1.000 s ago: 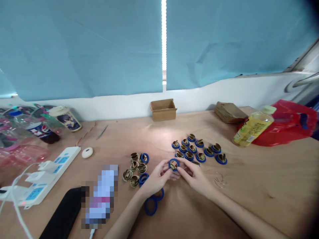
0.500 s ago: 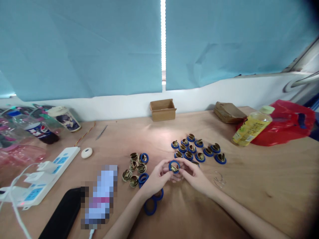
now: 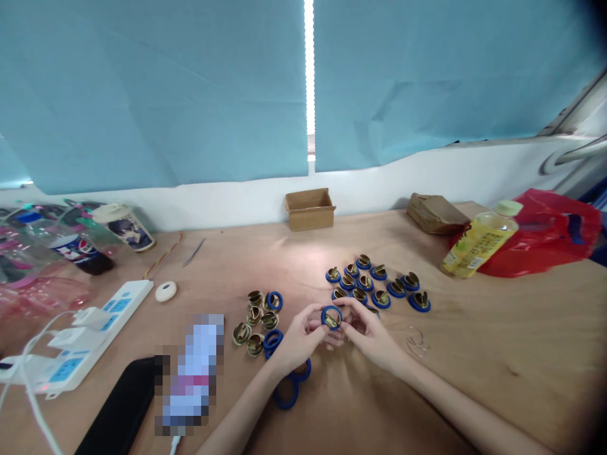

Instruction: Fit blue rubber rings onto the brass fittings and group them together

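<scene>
My left hand [image 3: 300, 336] and my right hand [image 3: 370, 331] meet at the middle of the table. Between their fingertips they grip one round brass fitting with a blue ring [image 3: 331, 318] around its rim. Left of my hands lie several bare brass fittings [image 3: 255, 344], with a blue ring [image 3: 275, 301] resting on one at the back. Loose blue rings [image 3: 286, 393] sit beside and partly behind my left forearm. Beyond my right hand stand several brass fittings with blue rings [image 3: 380, 299] fitted, grouped together.
A small open cardboard box [image 3: 310, 218] stands against the wall. To the right are thin wire loops [image 3: 417, 342], a yellow-labelled bottle [image 3: 480, 243] and a red plastic bag [image 3: 540, 243]. A phone [image 3: 194, 373], a black case [image 3: 121, 404] and a power strip [image 3: 102, 338] lie left.
Both hands stay in nearly the same place around the ringed brass fitting. The fingers of my right hand have shifted slightly; nothing on the table has moved.
</scene>
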The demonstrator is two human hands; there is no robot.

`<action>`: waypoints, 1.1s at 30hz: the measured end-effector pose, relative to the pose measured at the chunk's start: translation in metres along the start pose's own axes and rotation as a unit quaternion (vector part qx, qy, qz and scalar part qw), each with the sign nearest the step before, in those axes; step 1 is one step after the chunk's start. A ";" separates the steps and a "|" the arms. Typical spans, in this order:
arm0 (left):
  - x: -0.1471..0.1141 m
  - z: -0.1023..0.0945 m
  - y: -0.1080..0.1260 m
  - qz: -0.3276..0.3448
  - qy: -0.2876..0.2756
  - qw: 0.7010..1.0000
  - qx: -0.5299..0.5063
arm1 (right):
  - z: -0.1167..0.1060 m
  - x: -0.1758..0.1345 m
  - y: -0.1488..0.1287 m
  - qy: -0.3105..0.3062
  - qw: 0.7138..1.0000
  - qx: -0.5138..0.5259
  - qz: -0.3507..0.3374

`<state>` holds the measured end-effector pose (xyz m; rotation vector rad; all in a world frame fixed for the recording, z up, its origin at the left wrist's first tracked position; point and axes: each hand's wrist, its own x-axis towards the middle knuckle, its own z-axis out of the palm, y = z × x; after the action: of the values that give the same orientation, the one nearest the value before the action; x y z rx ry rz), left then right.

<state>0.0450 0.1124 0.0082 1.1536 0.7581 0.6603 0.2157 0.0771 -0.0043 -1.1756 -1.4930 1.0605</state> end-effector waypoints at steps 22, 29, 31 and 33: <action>-0.002 -0.008 0.002 0.022 -0.017 0.996 0.085 | -0.006 0.002 0.000 0.048 0.996 -0.077 0.007; -0.004 -0.009 0.002 0.048 -0.016 0.992 0.113 | -0.010 0.002 -0.008 0.013 0.994 -0.111 -0.010; -0.004 -0.009 0.002 0.055 -0.011 0.989 0.138 | -0.011 0.002 -0.010 0.003 0.992 -0.123 -0.017; -0.005 -0.009 0.003 0.067 -0.007 0.984 0.163 | -0.012 0.002 -0.012 -0.003 0.991 -0.128 -0.027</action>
<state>0.0347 0.1143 0.0104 1.5174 0.8007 0.6540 0.2248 0.0779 0.0099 -1.3003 -1.6944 0.8540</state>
